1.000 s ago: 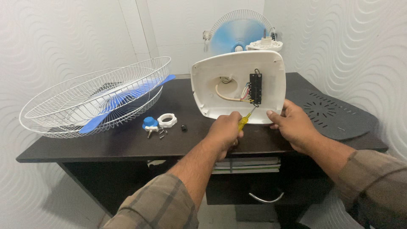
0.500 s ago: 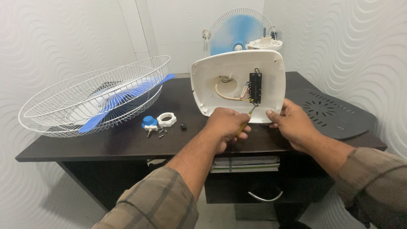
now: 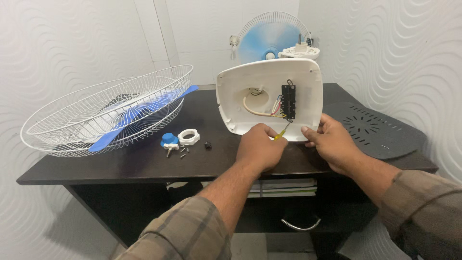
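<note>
White plastic fan base housing (image 3: 269, 77) is standing upright at centre frame on the dark wooden desk (image 3: 144, 163), its open underside facing me. My left hand (image 3: 260, 147) is gripping a yellow-handled screwdriver (image 3: 279, 135), tip meeting the black switch block (image 3: 288, 101). My right hand (image 3: 332, 142) is clasping the housing's lower right edge. White wire fan guard (image 3: 106, 110) is lying at left.

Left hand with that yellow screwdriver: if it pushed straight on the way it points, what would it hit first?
Probably the black switch block inside the white fan base. The left hand aims the screwdriver up at its lower end; the tip looks there already, though depth is unclear.
</note>
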